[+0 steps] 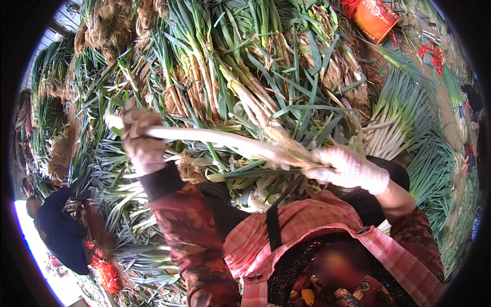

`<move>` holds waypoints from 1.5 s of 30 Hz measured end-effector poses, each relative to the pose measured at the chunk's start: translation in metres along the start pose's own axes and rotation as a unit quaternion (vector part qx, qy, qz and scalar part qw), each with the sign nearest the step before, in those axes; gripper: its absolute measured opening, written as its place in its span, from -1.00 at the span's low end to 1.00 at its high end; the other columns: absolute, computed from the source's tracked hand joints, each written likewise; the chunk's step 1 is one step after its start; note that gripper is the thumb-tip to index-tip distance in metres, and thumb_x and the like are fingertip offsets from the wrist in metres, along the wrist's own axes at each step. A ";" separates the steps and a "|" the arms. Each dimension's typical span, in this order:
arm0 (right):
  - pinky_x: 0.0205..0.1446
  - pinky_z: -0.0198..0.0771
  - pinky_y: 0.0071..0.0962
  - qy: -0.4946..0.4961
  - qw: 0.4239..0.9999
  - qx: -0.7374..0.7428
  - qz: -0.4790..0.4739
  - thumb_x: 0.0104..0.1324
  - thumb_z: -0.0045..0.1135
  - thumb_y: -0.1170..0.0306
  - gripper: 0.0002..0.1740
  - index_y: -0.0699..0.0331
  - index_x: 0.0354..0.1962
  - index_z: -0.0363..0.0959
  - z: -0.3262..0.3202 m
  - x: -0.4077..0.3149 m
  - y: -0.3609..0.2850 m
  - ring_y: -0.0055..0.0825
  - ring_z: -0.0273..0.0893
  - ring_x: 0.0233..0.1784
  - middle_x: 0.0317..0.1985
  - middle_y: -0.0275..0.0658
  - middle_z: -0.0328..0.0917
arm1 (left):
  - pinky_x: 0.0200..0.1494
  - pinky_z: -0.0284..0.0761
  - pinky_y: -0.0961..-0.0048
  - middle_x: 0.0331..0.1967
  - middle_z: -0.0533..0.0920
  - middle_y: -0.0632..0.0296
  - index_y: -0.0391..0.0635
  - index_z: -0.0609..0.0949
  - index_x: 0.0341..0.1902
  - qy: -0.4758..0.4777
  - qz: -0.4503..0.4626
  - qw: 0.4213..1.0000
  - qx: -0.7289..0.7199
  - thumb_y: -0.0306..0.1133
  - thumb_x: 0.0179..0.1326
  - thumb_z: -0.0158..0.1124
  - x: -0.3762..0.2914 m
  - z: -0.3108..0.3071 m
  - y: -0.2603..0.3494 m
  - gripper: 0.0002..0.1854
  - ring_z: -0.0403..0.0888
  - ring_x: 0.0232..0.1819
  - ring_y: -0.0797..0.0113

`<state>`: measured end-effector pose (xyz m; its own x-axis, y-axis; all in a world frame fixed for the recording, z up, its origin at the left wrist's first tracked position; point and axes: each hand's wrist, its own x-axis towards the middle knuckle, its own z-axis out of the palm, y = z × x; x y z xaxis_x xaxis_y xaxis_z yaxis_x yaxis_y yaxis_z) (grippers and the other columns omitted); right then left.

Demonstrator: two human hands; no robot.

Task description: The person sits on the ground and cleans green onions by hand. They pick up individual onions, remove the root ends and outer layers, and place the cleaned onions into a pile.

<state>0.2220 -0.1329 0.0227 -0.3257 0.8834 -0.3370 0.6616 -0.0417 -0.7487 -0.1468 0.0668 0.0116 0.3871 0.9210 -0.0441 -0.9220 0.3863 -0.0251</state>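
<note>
A long white Welsh onion stalk [215, 137] stretches between my two gloved hands, above a heap of leaves. My left hand [142, 132], in a soiled brownish glove and blurred by motion, grips it near where the white turns green. In a paler knit glove, my right hand [341, 167] is closed at the other end, around roots or dry outer skin; the blur hides which. Peeled leaves and trimmings [261, 192] lie below the stalk, in front of my checked apron [307, 218]. Just beyond it lie unpeeled onions with brown bases [199, 84].
Clean onions with white stems [395, 122] are piled at right, more [130, 199] at left. Root-ended bundles [107, 27] stand at the far left. An orange printed bag [374, 19] sits at top right. Red ties [105, 274] lie lower left near another person in dark clothes [61, 230].
</note>
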 end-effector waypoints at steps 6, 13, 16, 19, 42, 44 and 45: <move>-0.28 0.40 -0.48 0.099 0.994 0.035 0.040 0.28 -0.06 0.29 -0.74 0.30 -0.23 0.45 -0.037 -0.053 0.061 -0.47 0.51 -0.38 -0.39 -0.20 0.53 | -0.48 0.29 0.50 -0.73 0.43 0.38 -0.13 0.53 -0.18 0.154 0.315 0.933 0.079 -0.30 0.29 -0.11 -0.026 0.001 0.072 -0.75 0.19 -0.77 0.56; -0.01 0.26 -0.59 0.102 0.926 0.305 -0.198 0.13 0.16 0.14 -0.32 0.24 0.14 0.20 -0.024 0.074 0.029 -0.51 0.36 -0.09 -0.05 -0.27 0.44 | -0.49 0.35 0.51 -0.59 0.55 0.29 -0.15 0.53 -0.13 0.025 0.123 0.990 0.061 -0.10 0.29 -0.09 0.021 -0.036 -0.018 -0.62 0.26 -0.76 0.53; -0.27 0.35 -0.74 0.051 0.845 0.473 -0.243 0.02 0.29 0.09 -0.20 0.30 0.13 0.21 -0.003 0.096 -0.008 -0.71 0.39 -0.34 -0.17 -0.33 0.48 | -0.40 0.37 0.47 -0.46 0.58 0.38 -0.03 0.52 -0.02 0.031 0.111 0.990 0.079 -0.10 0.26 -0.03 0.019 -0.040 -0.045 -0.64 0.37 -0.59 0.46; -0.24 0.40 -0.67 0.182 0.818 0.491 -0.240 0.09 0.26 0.25 -0.42 0.22 0.05 0.32 0.005 0.093 -0.026 -0.65 0.45 -0.24 -0.22 -0.37 0.50 | -0.39 0.35 0.46 -0.42 0.58 0.38 -0.04 0.51 -0.02 0.033 0.113 0.988 0.103 -0.10 0.25 0.00 0.016 -0.049 -0.056 -0.65 0.35 -0.60 0.48; -0.49 0.36 -0.51 0.383 0.757 -0.448 -0.281 0.12 0.10 0.22 -0.79 0.10 -0.32 0.41 -0.009 0.035 0.001 -0.59 0.40 -0.49 -0.34 -0.41 0.41 | -0.47 0.40 0.41 -0.50 0.56 0.19 -0.24 0.43 -0.17 0.258 0.002 0.966 0.032 -0.13 0.22 -0.06 0.010 -0.088 -0.108 -0.63 0.39 -0.63 0.37; -0.49 0.34 -0.57 0.385 0.811 -0.332 -0.288 0.14 0.11 0.32 -0.87 0.13 -0.36 0.40 -0.014 0.018 -0.002 -0.63 0.39 -0.49 -0.40 -0.39 0.42 | -0.47 0.39 0.40 -0.51 0.57 0.23 -0.25 0.45 -0.20 0.242 -0.032 0.969 -0.021 -0.18 0.19 0.00 0.009 -0.094 -0.110 -0.66 0.38 -0.64 0.38; -0.49 0.34 -0.60 0.355 0.852 -0.266 -0.277 0.14 0.12 0.37 -0.90 0.14 -0.39 0.40 -0.018 0.008 -0.009 -0.64 0.38 -0.49 -0.43 -0.38 0.42 | -0.51 0.34 0.45 -0.54 0.56 0.26 -0.25 0.48 -0.26 0.263 -0.042 0.963 -0.029 -0.17 0.17 0.02 0.008 -0.097 -0.109 -0.67 0.36 -0.66 0.41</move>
<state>0.2260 -0.1173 0.0369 -0.3225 0.7661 0.5559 0.8130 0.5250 -0.2518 -0.0423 0.0275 -0.0828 0.4247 0.7275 -0.5388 -0.8910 0.4415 -0.1062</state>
